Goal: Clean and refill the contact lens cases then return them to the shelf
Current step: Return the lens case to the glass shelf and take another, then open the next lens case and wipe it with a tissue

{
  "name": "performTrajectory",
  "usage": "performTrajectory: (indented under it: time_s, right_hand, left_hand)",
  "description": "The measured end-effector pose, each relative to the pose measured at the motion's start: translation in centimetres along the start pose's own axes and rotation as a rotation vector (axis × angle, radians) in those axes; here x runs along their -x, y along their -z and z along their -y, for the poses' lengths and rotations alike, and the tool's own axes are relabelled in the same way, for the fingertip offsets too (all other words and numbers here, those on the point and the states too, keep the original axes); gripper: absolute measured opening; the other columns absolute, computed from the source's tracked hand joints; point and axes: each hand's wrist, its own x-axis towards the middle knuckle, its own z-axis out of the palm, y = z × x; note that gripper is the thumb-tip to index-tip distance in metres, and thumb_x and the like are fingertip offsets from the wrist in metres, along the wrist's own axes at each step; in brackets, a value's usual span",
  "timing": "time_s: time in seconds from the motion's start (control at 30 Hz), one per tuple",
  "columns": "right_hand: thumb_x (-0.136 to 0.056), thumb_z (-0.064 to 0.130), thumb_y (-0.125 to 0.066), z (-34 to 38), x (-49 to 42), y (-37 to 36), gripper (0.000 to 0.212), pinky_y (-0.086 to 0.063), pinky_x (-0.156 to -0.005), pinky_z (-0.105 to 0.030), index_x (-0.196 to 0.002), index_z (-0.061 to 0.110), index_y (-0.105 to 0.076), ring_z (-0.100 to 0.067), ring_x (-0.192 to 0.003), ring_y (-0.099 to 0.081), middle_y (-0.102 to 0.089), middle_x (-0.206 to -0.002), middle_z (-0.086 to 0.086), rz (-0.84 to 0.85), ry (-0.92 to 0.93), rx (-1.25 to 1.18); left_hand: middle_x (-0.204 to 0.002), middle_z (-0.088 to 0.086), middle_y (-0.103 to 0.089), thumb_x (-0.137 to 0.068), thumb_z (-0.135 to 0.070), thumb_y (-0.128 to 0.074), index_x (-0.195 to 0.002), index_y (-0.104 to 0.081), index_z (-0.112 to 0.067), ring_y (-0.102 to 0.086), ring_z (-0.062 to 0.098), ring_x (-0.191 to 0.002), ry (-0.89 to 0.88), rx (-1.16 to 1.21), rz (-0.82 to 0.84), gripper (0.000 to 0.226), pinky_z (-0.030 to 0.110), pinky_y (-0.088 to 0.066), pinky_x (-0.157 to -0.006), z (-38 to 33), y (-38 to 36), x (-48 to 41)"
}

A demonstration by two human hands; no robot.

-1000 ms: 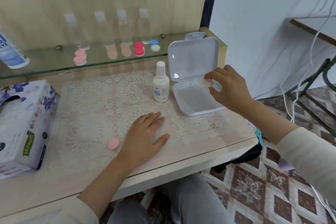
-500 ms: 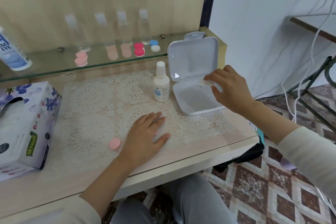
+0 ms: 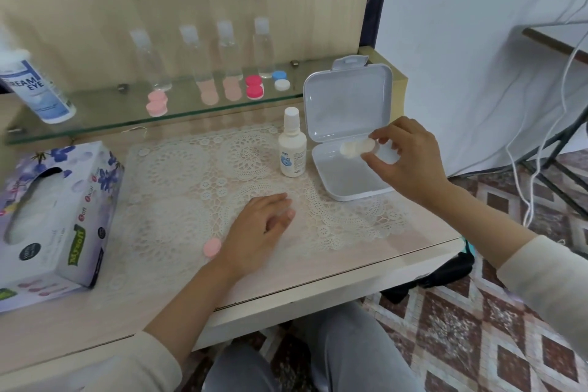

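My right hand (image 3: 405,158) pinches a pale lens case body (image 3: 356,147) over the open white plastic box (image 3: 346,105). A white cap (image 3: 388,153) shows just behind its fingers. My left hand (image 3: 257,229) rests palm down on the lace mat, fingers loosely bent, holding nothing I can see. A loose pink cap (image 3: 212,247) lies beside its wrist. A small solution bottle (image 3: 292,146) stands left of the box. On the glass shelf (image 3: 95,124) sit a pink case (image 3: 156,103), a red case (image 3: 254,86) and a blue-and-white case (image 3: 280,80).
A floral tissue box (image 3: 52,213) fills the table's left side. A large solution bottle (image 3: 35,89) stands at the shelf's left end, with several clear bottles along the back. White cables and a dark metal frame (image 3: 560,143) are off to the right, beyond the table edge.
My right hand has lifted the pale case slightly and turned it toward me over the box. My left hand has stayed on the mat.
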Motion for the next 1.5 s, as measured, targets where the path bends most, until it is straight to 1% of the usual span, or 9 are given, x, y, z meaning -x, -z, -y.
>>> performTrajectory:
  time_s: [0.17, 0.3, 0.5, 0.6, 0.73, 1.13, 1.3, 1.4, 1.5]
  right_hand:
    - [-0.069, 0.014, -0.076, 3.8, 1.1, -1.4, 0.017, -0.036, -0.060, -0.015, -0.083, 0.010, -0.068, -0.001, -0.059, -0.046, -0.060, -0.074, 0.003, 0.074, -0.154, -0.237]
    - [-0.066, 0.014, -0.076, 7.0, 2.4, -4.0, 0.018, -0.039, -0.060, -0.021, -0.082, 0.013, -0.068, -0.007, -0.062, -0.049, -0.062, -0.074, 0.005, 0.202, -0.218, -0.351]
    - [-0.072, 0.021, -0.073, 10.4, 4.2, -7.8, 0.017, -0.031, -0.064, -0.011, -0.089, 0.017, -0.070, -0.010, -0.075, -0.045, -0.065, -0.083, 0.005, 0.396, -0.117, -0.318]
    - [-0.072, 0.024, -0.073, 11.2, 4.8, -9.0, 0.016, -0.031, -0.067, -0.013, -0.087, 0.017, -0.073, -0.014, -0.077, -0.044, -0.068, -0.083, 0.003, 0.395, -0.016, -0.281]
    - [-0.071, 0.043, -0.053, 11.5, 5.3, -9.6, 0.031, -0.040, -0.068, -0.031, -0.083, 0.022, -0.073, -0.017, -0.078, -0.048, -0.069, -0.083, 0.010, 0.371, 0.008, -0.251]
    - [-0.080, 0.043, -0.051, 11.5, 4.9, -9.7, 0.041, -0.035, -0.083, -0.024, -0.104, 0.013, -0.069, -0.016, -0.099, -0.053, -0.068, -0.101, 0.003, 0.394, -0.042, -0.263]
    - [-0.079, 0.027, -0.041, 11.0, 3.6, -10.4, 0.047, -0.029, -0.093, -0.020, -0.116, 0.010, -0.062, -0.018, -0.116, -0.047, -0.062, -0.119, 0.000, 0.457, -0.064, -0.260]
    - [-0.085, 0.021, -0.053, 10.4, 3.5, -11.0, 0.033, -0.034, -0.097, -0.025, -0.114, 0.010, -0.064, -0.020, -0.118, -0.045, -0.061, -0.122, 0.000, 0.465, -0.035, -0.207]
    - [-0.085, 0.019, -0.061, 10.3, 3.7, -11.6, 0.027, -0.031, -0.093, -0.024, -0.111, 0.010, -0.066, -0.020, -0.117, -0.044, -0.061, -0.121, 0.000, 0.444, -0.008, -0.165]
  left_hand:
    - [-0.123, -0.013, -0.050, -0.092, -0.030, -0.050, -0.119, -0.060, -0.017, -0.038, 0.002, -0.119, 0.062, -0.002, -0.147, 0.032, 0.008, -0.021, -0.099, 0.3, 3.1, 0.6]
    - [-0.118, -0.010, -0.055, -0.092, -0.033, -0.048, -0.113, -0.064, -0.015, -0.046, 0.010, -0.116, 0.130, -0.094, -0.278, 0.031, 0.021, -0.025, -0.101, 2.7, 6.4, 2.4]
    - [-0.138, 0.006, -0.046, -0.093, -0.008, -0.047, -0.125, -0.055, -0.008, -0.036, 0.022, -0.128, 0.285, -0.259, -0.241, 0.033, 0.015, -0.015, -0.101, 6.5, 8.1, 5.5]
    - [-0.139, 0.008, -0.044, -0.093, -0.016, -0.048, -0.127, -0.053, -0.008, -0.035, 0.026, -0.130, 0.291, -0.312, -0.203, 0.035, 0.021, -0.016, -0.106, 7.5, 7.8, 6.4]
    - [-0.131, 0.017, -0.051, -0.084, -0.038, -0.031, -0.122, -0.057, -0.002, -0.044, 0.035, -0.123, 0.259, -0.376, -0.174, 0.058, 0.033, -0.023, -0.105, 7.8, 7.2, 6.7]
    - [-0.133, 0.006, -0.051, -0.088, -0.010, -0.057, -0.120, -0.059, -0.009, -0.041, 0.022, -0.125, 0.274, -0.255, -0.289, 0.031, 0.019, -0.021, -0.102, 6.7, 9.5, 6.0]
    - [-0.105, -0.007, -0.059, -0.088, -0.009, -0.057, -0.105, -0.067, -0.009, -0.051, 0.010, -0.101, 0.165, -0.294, -0.467, 0.020, 0.017, -0.032, -0.091, 3.8, 15.1, 5.9]
    - [-0.106, -0.002, -0.063, -0.089, -0.010, -0.054, -0.105, -0.067, -0.009, -0.053, 0.009, -0.095, 0.281, -0.355, -0.490, 0.021, 0.012, -0.031, -0.082, 4.9, 18.4, 6.4]
    - [-0.109, 0.008, -0.064, -0.090, -0.011, -0.052, -0.107, -0.066, -0.009, -0.054, 0.018, -0.072, 0.463, -0.422, -0.478, 0.022, 0.021, -0.032, -0.071, 6.8, 20.6, 7.2]
